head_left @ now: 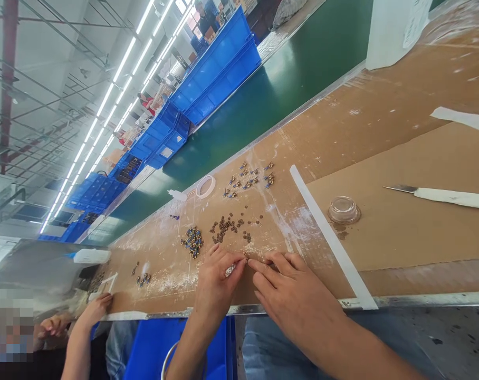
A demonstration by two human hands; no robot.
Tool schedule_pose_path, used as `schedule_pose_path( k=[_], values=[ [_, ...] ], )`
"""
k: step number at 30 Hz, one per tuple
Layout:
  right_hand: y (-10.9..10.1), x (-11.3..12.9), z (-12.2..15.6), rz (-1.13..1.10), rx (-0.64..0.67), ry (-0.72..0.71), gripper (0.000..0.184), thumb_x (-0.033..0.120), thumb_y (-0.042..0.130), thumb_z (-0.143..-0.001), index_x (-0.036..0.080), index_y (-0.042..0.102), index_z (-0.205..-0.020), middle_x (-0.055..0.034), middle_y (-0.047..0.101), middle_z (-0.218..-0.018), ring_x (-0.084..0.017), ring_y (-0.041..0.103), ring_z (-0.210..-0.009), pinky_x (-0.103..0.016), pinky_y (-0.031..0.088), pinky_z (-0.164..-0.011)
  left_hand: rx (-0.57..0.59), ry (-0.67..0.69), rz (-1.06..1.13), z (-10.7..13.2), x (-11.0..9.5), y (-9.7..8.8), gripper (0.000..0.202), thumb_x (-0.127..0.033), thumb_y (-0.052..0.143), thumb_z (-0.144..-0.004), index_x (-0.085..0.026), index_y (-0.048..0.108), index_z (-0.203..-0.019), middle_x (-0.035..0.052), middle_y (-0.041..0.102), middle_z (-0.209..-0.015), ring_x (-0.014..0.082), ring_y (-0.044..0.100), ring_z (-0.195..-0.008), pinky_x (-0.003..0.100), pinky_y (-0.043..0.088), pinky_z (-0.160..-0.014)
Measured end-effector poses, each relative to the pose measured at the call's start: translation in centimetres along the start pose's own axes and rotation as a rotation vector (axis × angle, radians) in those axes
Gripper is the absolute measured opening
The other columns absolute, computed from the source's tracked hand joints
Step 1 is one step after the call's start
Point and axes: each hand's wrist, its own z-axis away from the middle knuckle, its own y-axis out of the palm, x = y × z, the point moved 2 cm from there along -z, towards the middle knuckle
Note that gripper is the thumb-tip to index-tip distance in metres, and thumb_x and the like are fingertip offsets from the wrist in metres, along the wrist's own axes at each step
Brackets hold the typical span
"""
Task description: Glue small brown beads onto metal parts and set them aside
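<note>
At the near edge of the bench (401,232), the left hand (216,282) pinches a tiny shiny part (230,271) between its fingers, and the right hand (290,293) lies flat and open, its fingertips touching beside it. The part is so small it could slip and roll off the edge, or bump the little brown pieces (226,227) just behind.

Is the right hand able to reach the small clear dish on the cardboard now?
Probably yes. The clear dish lies just beyond the right hand, with only bare cardboard and a flat white strip between them.
</note>
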Motion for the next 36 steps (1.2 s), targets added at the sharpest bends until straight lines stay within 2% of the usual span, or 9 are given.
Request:
schedule_pose_path(
  k=[11,16,20,24,26,29,31,34,36],
  values=[
    [0.1,0.2,0.1,0.012,-0.009,0.011,0.017,0.014,0.069,-0.078,0.016,0.066,-0.095,-0.0039,0.07,-0.117,-0.027,0.059,-0.104,-0.043,0.039,-0.085,0.015,-0.037,0.007,-0.2,0.0,0.0,0.014,-0.021,0.059,-0.089,-0.023,0.07,-0.081,-0.0007,0.073,-0.074,0.0164,0.066,-0.071,0.042,0.046,-0.095],
    [-0.5,-0.1,0.3,-0.017,-0.042,-0.005,0.012,0.011,0.064,-0.08,0.015,0.065,-0.091,-0.0056,0.071,-0.112,-0.026,0.058,-0.105,-0.042,0.038,-0.089,0.011,0.03,-0.033,-0.5,-0.3,-0.1,0.014,-0.019,0.058,-0.089,-0.022,0.069,-0.08,-0.0001,0.073,-0.073,0.0171,0.066,-0.071,0.042,0.046,-0.094],
    [-0.7,-0.2,0.4,-0.049,-0.067,0.01,0.01,0.012,0.061,-0.083,0.014,0.066,-0.091,-0.0054,0.072,-0.108,-0.026,0.058,-0.106,-0.042,0.037,-0.091,0.068,0.055,-0.069,-1.3,-0.7,-0.3,0.017,-0.019,0.056,-0.089,-0.022,0.069,-0.077,0.0004,0.072,-0.073,0.0175,0.066,-0.071,0.043,0.046,-0.094],
    [-0.6,-0.3,0.5,-0.067,-0.054,0.003,0.011,0.011,0.059,-0.083,0.014,0.065,-0.092,-0.0074,0.071,-0.106,-0.027,0.059,-0.104,-0.043,0.041,-0.089,0.124,0.029,-0.034,-1.9,-0.7,-0.6,0.019,-0.02,0.058,-0.087,-0.022,0.071,-0.074,0.002,0.072,-0.072,0.0185,0.065,-0.071,0.04,0.05,-0.088],
    [-0.7,-0.4,0.4,-0.108,-0.076,0.034,0.013,0.008,0.055,-0.086,0.015,0.064,-0.091,-0.0076,0.071,-0.1,-0.025,0.061,-0.097,-0.041,0.045,-0.085,0.086,-0.029,0.049,-1.6,-0.6,-0.7,0.017,-0.022,0.06,-0.086,-0.022,0.072,-0.074,0.0022,0.073,-0.073,0.0194,0.067,-0.073,0.038,0.052,-0.083],
    [-1.3,-0.9,0.1,-0.263,-0.159,0.138,0.02,0.008,0.046,-0.093,0.017,0.064,-0.093,-0.0058,0.069,-0.089,-0.018,0.064,-0.084,-0.034,0.051,-0.079,-0.093,-0.207,0.251,-0.1,-0.6,-0.8,0.01,-0.027,0.066,-0.083,-0.024,0.075,-0.079,0.0016,0.077,-0.08,0.0211,0.07,-0.084,0.037,0.054,-0.088],
    [-1.9,-1.3,-0.2,-0.415,-0.219,0.204,0.023,0.012,0.043,-0.097,0.019,0.065,-0.099,-0.0045,0.069,-0.09,-0.016,0.066,-0.082,-0.029,0.054,-0.076,-0.207,-0.319,0.385,1.3,-1.0,-0.8,0.008,-0.03,0.07,-0.081,-0.025,0.076,-0.082,0.0011,0.078,-0.085,0.0216,0.071,-0.091,0.034,0.055,-0.09],
    [-2.6,-1.6,-0.6,-0.648,-0.256,0.248,0.02,0.017,0.049,-0.096,0.022,0.068,-0.101,-0.0021,0.071,-0.091,-0.013,0.068,-0.081,-0.022,0.056,-0.072,-0.284,-0.374,0.505,3.0,-2.1,-0.8,0.008,-0.031,0.075,-0.077,-0.026,0.077,-0.082,0.0007,0.078,-0.085,0.0212,0.073,-0.087,0.03,0.059,-0.082],
    [-3.0,-1.5,-0.8,-0.76,-0.247,0.249,0.018,0.015,0.054,-0.093,0.023,0.07,-0.098,-0.0003,0.072,-0.089,-0.012,0.069,-0.08,-0.019,0.055,-0.071,-0.317,-0.372,0.527,3.6,-2.8,-1.0,0.007,-0.031,0.076,-0.076,-0.026,0.078,-0.081,0.0002,0.078,-0.084,0.0211,0.073,-0.086,0.03,0.06,-0.082]
  ],
)
